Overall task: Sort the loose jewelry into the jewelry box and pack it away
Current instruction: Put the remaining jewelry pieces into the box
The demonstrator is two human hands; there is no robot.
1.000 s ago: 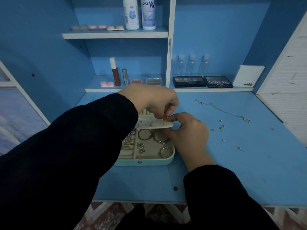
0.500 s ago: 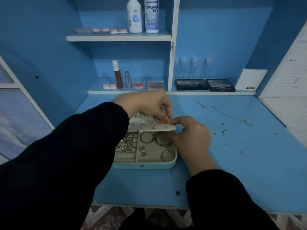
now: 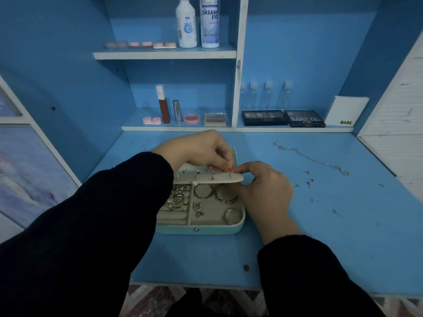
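A mint-green jewelry box (image 3: 201, 229) lies open on the blue desk, its beige tray holding rings, hoops and small charms. A beige earring flap (image 3: 219, 178) is raised over the tray with several stud posts poking through it. My right hand (image 3: 263, 191) pinches the flap's right end. My left hand (image 3: 201, 152) hovers above the flap, its fingertips pinching a small stud earring (image 3: 229, 171) at the flap's right part. Loose stud earrings (image 3: 309, 183) and a thin chain necklace (image 3: 313, 160) lie on the desk to the right.
The desk (image 3: 206, 259) ends at a front edge near my body. A low shelf behind the box carries makeup palettes (image 3: 283, 117), small clear bottles, a lipstick and compacts. Two white bottles (image 3: 198, 21) stand on the upper shelf. A white panel (image 3: 398, 110) closes the right side.
My left hand's fingertips shifted slightly right along the flap. The view tilted down a little. The box and the loose pieces stayed where they were.
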